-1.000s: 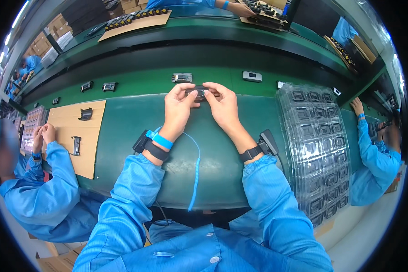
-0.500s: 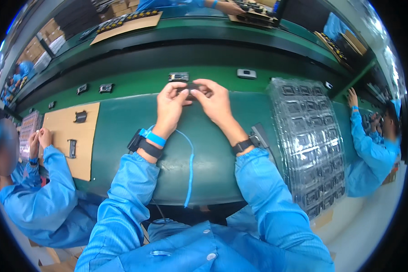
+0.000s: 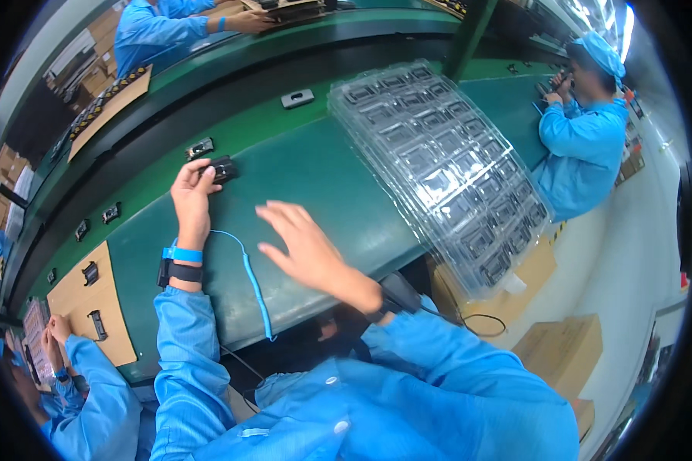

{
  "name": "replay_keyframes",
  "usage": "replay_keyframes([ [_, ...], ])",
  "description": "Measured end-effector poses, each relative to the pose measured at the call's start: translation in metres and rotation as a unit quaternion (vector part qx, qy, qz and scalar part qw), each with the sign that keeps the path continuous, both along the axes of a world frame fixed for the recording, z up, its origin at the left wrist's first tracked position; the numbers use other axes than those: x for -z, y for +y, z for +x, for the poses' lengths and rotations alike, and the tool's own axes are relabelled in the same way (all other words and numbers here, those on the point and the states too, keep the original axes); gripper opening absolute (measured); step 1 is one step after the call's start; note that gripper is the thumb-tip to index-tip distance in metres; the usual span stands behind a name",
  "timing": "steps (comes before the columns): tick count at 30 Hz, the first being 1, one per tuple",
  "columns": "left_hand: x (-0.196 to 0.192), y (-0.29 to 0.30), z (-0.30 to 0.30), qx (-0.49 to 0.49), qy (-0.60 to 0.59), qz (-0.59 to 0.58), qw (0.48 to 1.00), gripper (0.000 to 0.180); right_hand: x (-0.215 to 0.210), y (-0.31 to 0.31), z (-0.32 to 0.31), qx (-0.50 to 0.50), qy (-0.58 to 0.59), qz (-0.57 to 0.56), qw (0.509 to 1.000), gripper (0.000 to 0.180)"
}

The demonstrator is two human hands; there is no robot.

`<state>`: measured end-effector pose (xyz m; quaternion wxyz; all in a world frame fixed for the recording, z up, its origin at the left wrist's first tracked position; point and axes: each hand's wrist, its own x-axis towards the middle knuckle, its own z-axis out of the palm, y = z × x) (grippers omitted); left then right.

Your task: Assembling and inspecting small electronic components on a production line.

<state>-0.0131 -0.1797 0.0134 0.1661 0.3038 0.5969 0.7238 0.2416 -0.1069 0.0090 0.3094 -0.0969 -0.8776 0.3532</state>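
Left hand (image 3: pixel 193 195) loaded, right hand (image 3: pixel 309 255) spread

Dark and blocky, the small part (image 3: pixel 223 169) is pinched by one end in the left hand, at ten o'clock from the empty right hand. A light grip on its edges is advised, so that its faces are not smudged. At two o'clock, glossy clear trays (image 3: pixel 438 154) are moulded into rectangular pockets beside the smooth green tabletop (image 3: pixel 315 169).

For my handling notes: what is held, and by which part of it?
Left hand holds a dark piece by its left end; right hand is empty.
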Motion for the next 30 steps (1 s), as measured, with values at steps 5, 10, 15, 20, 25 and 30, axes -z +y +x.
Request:
replay_keyframes([
  [5,0.001,0.011,0.007,0.012,0.005,-0.009,1.000,0.019,-0.033,-0.016,0.132,-0.143,-0.145,-0.058,0.977,0.057],
  [10,0.013,0.004,-0.001,0.011,0.008,-0.011,1.000,0.024,-0.138,0.040,0.209,-0.010,-0.139,-0.196,0.971,0.028],
  [15,0.014,0.002,-0.006,-0.001,0.025,-0.034,0.999,0.022,-0.096,0.143,0.261,0.317,-0.208,0.251,0.891,0.029],
  [20,0.014,0.010,-0.003,0.010,0.005,-0.018,1.000,0.020,-0.094,0.163,0.271,0.309,-0.219,0.213,0.901,0.030],
  [25,0.009,0.009,-0.004,-0.007,0.011,-0.026,1.000,0.020,-0.107,0.162,0.269,0.274,-0.246,0.210,0.906,0.033],
  [30,0.010,0.007,0.003,-0.006,-0.001,0.004,1.000,0.019,-0.118,0.165,0.279,0.244,-0.267,0.206,0.909,0.039],
])
